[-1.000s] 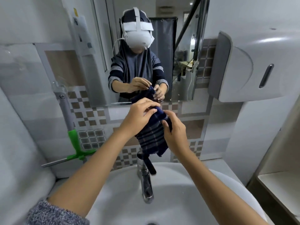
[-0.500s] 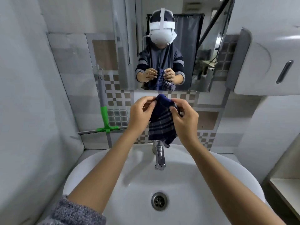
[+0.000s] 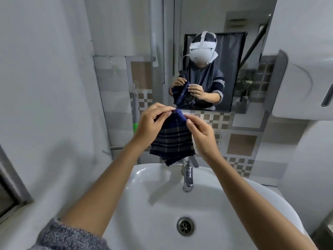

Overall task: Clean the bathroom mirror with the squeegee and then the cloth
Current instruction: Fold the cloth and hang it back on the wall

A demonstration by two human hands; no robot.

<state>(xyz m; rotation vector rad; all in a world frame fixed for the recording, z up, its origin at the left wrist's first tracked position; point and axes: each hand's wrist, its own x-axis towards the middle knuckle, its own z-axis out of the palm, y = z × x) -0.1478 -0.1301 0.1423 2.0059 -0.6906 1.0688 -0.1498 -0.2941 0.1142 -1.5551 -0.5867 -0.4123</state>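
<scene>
Navy plaid cloth (image 3: 173,141) hangs just above the tap (image 3: 187,175), its top edge pinched by your left hand (image 3: 151,123) and right hand (image 3: 200,130). Above the tap runs the mirror (image 3: 207,18)'s lower edge; the green squeegee (image 3: 135,126) stands left of the tap.

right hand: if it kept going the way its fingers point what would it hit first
The right hand pinches the cloth at its top fold; its fingers point up and left, so it would probably meet the left hand, which pinches the same fold, first. Depth is unclear.
</scene>
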